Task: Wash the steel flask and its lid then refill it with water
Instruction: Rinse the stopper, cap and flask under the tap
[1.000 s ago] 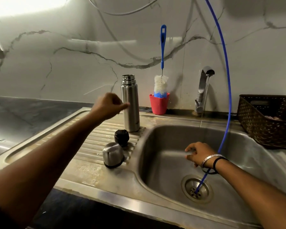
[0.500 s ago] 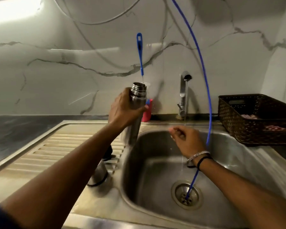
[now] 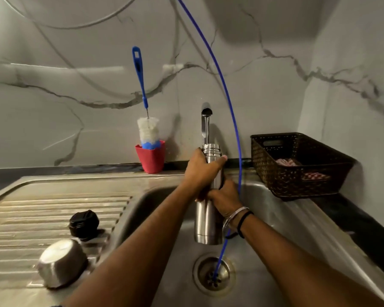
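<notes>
one steel flask is held upright over the sink basin, its open threaded mouth directly under the tap, from which a thin stream of water runs down into it. how full the flask is cannot be told. the left hand is wrapped around the flask's upper body just below the neck, and the right hand is curled around its middle. two bands, one silver and one black, are worn on the right wrist.

on the ribbed drainboard, near its edge with the basin, one black stopper is set, and one steel cap is laid tilted just beside it, toward the front edge.

at the back edge of the sink, one red cup is placed; one blue-handled bottle brush is stood in it, bristles down. at the right back corner, one dark woven basket is kept, with folded cloths inside. one blue tube is hung from above, its end in the drain.
</notes>
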The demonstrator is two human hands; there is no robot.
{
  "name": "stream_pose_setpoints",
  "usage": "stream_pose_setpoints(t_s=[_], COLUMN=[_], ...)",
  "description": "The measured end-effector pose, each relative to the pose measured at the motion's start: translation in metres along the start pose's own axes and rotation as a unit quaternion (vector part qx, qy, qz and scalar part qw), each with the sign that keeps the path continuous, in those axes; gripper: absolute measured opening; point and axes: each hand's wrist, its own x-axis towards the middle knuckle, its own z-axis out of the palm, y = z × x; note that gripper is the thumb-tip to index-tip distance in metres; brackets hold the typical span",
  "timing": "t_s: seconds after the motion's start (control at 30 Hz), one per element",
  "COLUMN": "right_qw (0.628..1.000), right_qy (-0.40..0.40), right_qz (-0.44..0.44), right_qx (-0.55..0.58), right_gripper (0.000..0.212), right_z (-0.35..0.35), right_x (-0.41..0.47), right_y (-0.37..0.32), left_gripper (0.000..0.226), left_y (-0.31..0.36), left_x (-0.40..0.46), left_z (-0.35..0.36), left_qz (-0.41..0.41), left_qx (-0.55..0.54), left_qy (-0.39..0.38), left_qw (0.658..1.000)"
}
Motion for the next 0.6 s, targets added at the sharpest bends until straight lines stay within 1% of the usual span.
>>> stream_pose_setpoints(t_s=[0.07,0.1,0.17,0.2,0.27,0.33,0.37,0.4,0.43,0.47,0.5,0.53,0.57,0.6], right_qw=[0.999,0.998,0.992,0.986,0.959,0.919,0.904,0.899,0.907,0.922,0.943,0.962,0.969,0.967], right_qy=[-0.034,-0.056,-0.115,-0.156,-0.249,-0.326,-0.349,-0.356,-0.348,-0.326,-0.284,-0.227,-0.168,-0.114], right_qz=[0.004,0.009,0.03,0.051,0.119,0.187,0.204,0.209,0.203,0.189,0.168,0.139,0.106,0.075], right_qx=[-0.022,-0.037,-0.04,-0.012,0.065,0.122,0.139,0.142,0.125,0.088,0.027,-0.057,-0.149,-0.217], right_gripper=[0.054,0.055,0.063,0.063,0.054,0.049,0.051,0.053,0.053,0.053,0.054,0.058,0.063,0.069], right_z=[-0.009,-0.014,-0.022,-0.026,-0.03,-0.034,-0.036,-0.037,-0.038,-0.036,-0.034,-0.03,-0.027,-0.023], right_x=[0.002,0.004,0.007,0.008,0.008,0.005,0.005,0.005,0.008,0.009,0.012,0.013,0.014,0.015], right_y=[-0.001,-0.001,0.001,0.002,0.004,0.004,0.005,0.007,0.01,0.013,0.016,0.019,0.022,0.026], left_gripper=[0.022,0.022,0.038,0.045,0.05,0.037,0.027,0.018,0.012,0.012,0.018,0.026,0.031,0.033], left_y=[0.0,-0.001,-0.006,-0.011,-0.022,-0.034,-0.039,-0.043,-0.046,-0.045,-0.042,-0.04,-0.041,-0.043], left_x=[0.007,0.012,0.02,0.023,0.025,0.024,0.022,0.021,0.021,0.021,0.02,0.02,0.02,0.022], left_z=[0.002,-0.001,-0.01,-0.016,-0.024,-0.027,-0.027,-0.026,-0.024,-0.022,-0.019,-0.015,-0.01,-0.003], left_qz=[0.005,-0.004,-0.035,-0.05,-0.084,-0.12,-0.131,-0.14,-0.151,-0.161,-0.173,-0.179,-0.176,-0.163], left_qx=[-0.017,-0.027,-0.052,-0.084,-0.179,-0.265,-0.304,-0.333,-0.35,-0.353,-0.33,-0.285,-0.232,-0.187], left_qy=[0.002,-0.013,-0.051,-0.069,-0.122,-0.184,-0.205,-0.212,-0.207,-0.196,-0.168,-0.124,-0.069,-0.015], left_qw=[1.0,1.0,0.997,0.993,0.973,0.939,0.921,0.908,0.901,0.901,0.913,0.933,0.954,0.969])
